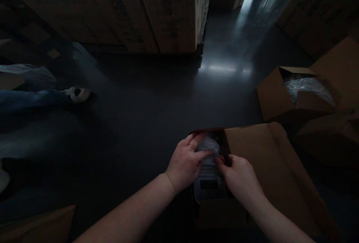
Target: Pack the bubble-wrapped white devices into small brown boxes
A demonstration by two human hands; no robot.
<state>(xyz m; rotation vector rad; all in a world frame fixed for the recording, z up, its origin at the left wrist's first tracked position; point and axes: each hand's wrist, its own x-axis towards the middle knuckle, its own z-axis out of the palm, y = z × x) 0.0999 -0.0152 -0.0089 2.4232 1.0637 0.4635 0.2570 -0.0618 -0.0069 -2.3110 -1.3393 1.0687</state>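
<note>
At the lower middle, an open cardboard box [252, 138] holds a clear plastic-wrapped package [210, 183] with pale stripes and a dark rectangle on its face. My left hand [186, 162], wearing a ring and a thin bracelet, reaches over the box's left edge. Its thumb and fingers close around the crumpled upper part of the plastic. From the right, my right hand [239, 174] pinches at the package's upper right side, where a dark thing shows by its curled fingers. Shadow keeps me from telling what that dark thing is.
Large wrapped cartons [168, 15] stand stacked at the back. To the right is another open box [276, 97] with clear plastic wrap inside. A person's leg and shoe [80, 94] show at left. A cardboard flap [39, 224] lies at lower left; grey floor [146, 101] runs between.
</note>
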